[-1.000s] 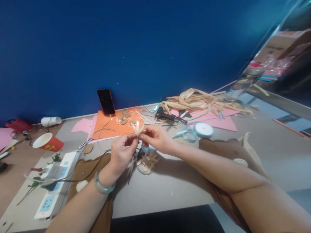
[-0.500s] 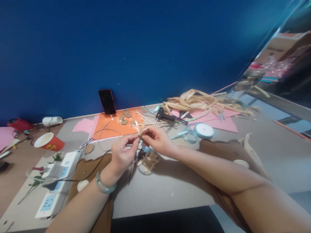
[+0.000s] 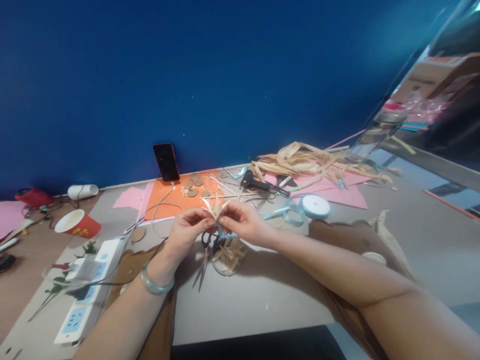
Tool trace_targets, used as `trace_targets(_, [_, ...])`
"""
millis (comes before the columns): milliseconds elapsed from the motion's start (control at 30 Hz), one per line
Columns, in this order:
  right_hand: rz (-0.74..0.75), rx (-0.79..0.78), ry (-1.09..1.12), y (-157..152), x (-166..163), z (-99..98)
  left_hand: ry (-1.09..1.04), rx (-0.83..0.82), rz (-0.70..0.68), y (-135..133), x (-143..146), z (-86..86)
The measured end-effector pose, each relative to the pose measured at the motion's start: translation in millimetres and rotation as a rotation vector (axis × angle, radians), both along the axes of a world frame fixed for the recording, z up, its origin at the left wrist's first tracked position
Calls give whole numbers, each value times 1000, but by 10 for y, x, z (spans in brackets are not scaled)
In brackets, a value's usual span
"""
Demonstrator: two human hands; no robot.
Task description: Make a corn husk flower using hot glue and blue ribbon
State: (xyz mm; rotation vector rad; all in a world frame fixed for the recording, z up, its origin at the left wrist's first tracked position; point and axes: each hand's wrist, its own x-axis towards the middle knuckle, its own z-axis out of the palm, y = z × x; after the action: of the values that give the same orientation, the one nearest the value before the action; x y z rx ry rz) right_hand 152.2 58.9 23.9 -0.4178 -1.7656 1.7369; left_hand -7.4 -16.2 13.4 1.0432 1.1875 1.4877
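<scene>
Both hands meet over the table and pinch a small bunch of pale dried husk strips (image 3: pixel 216 207) that fans upward like petals. My left hand (image 3: pixel 189 227), with a jade bangle on its wrist, grips the bunch from the left. From the other side, my right hand (image 3: pixel 243 222) closes on it with thumb and forefinger. The base of the bunch is mostly hidden by the fingertips. Just below the hands stands a clear round dish of cut husk pieces (image 3: pixel 230 256). Scissors (image 3: pixel 203 265) with black handles lie on the table left of the dish.
A power strip (image 3: pixel 90 295) and an orange paper cup (image 3: pixel 78 224) stand at left. Behind the hands are an orange sheet (image 3: pixel 165 197), a phone (image 3: pixel 166 162) and a glue gun (image 3: pixel 255 181). A light-blue ribbon spool (image 3: pixel 315 205) and a husk pile (image 3: pixel 296 159) lie right.
The husk strips between my fingers are spread wider now. My left hand has lowered a little, and more of the scissors shows beneath it.
</scene>
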Motion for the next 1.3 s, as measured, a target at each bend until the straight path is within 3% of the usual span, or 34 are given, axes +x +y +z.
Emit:
trace_targets(300, [30, -17, -38, 23, 8, -41, -8, -104, -40, -4, -23, 72])
trace_targets(667, [-35, -32, -60, 65, -27, -115, -38, -221, -72, 9, -38, 67])
trace_targets(1300, [-172, 9, -144, 41, -77, -112, 7, -194, 78, 2, 104, 61])
